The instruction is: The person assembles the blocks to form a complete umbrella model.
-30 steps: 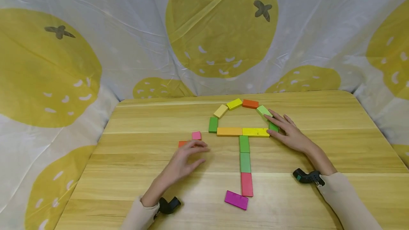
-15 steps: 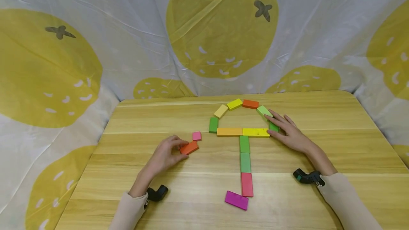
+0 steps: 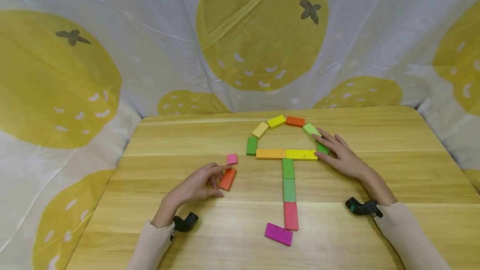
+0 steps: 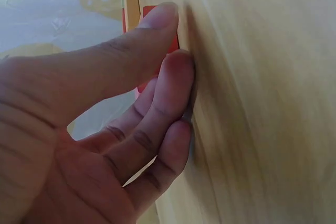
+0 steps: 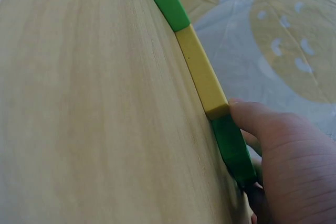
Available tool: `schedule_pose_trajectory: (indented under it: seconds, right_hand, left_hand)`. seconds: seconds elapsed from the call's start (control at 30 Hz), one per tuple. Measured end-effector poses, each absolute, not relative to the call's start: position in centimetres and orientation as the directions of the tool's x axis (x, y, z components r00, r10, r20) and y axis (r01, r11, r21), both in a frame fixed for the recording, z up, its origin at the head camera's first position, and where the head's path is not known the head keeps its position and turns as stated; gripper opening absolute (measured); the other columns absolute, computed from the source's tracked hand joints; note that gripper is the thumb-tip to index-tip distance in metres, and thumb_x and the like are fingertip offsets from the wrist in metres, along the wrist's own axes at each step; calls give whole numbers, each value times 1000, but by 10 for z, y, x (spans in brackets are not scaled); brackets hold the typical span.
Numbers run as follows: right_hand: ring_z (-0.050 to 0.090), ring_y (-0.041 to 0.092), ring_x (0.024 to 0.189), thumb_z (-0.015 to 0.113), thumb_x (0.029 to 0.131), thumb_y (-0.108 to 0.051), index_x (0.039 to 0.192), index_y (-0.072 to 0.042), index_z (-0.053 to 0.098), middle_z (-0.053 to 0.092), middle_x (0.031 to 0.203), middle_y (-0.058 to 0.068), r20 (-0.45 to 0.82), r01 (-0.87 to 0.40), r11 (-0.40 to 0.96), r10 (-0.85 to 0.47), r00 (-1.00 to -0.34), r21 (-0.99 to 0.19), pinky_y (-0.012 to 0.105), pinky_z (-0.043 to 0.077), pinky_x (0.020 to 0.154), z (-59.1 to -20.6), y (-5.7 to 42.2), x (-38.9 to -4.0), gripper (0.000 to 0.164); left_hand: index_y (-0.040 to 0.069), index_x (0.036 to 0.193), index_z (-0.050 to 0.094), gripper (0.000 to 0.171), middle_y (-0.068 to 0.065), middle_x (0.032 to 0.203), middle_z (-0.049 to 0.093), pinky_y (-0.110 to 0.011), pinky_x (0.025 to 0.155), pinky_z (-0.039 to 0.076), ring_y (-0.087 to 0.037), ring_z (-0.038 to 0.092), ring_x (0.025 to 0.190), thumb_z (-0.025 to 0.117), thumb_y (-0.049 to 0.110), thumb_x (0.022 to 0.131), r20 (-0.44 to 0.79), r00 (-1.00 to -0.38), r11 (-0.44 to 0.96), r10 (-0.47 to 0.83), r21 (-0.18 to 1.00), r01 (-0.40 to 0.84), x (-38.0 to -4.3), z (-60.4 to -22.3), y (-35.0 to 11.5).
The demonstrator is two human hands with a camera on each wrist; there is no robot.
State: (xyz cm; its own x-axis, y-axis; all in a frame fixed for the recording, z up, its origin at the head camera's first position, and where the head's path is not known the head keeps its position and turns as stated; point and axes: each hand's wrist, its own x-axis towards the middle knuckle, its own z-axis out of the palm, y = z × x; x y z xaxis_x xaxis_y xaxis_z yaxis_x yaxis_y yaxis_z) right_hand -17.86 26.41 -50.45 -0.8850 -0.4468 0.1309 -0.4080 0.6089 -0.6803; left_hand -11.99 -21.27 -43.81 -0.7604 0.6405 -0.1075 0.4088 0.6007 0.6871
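Observation:
My left hand has its fingers around an orange-red block, the index finger at its far end and the thumb at its near end. In the left wrist view the thumb and bent fingers partly cover this red block. Just beyond it lies a small pink block. My right hand rests with extended fingers over a light green block and a dark green block. Its thumb touches the end of the yellow block, beside the dark green block in the right wrist view.
Several blocks form an arch, including a red one, above a straight row with an orange block. A column ending in a rose-red block runs down from it. A purple block lies slanted at its foot. A patterned curtain hangs behind the table.
My left hand has drawn back left to the orange-red block and taken hold of it. The block has turned from slanted to more upright in the head view. The right hand has stayed in place.

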Motion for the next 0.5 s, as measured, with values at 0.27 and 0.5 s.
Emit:
schedule_pose_trajectory:
  seconds: [0.27, 0.5]
  right_hand:
    - [22, 52, 155, 60, 105, -26, 160, -12, 41, 20, 172, 20, 140, -416, 604, -450, -882, -680, 63, -2, 128, -503, 263, -178, 60]
    - [19, 50, 156, 60, 106, -28, 160, -14, 40, 18, 173, 17, 124, -403, 607, -448, -885, -685, 63, -4, 128, -504, 264, -179, 60]
  left_hand:
    - [5, 139, 59, 61, -9, 112, 62, -24, 77, 58, -4, 62, 79, 86, 6, 84, -125, -771, 622, 625, 677, 394, -122, -437, -212]
    - [7, 124, 64, 54, -4, 116, 59, -25, 77, 56, -9, 64, 77, 92, 18, 79, -60, -813, 657, 579, 624, 422, -112, -436, -205]
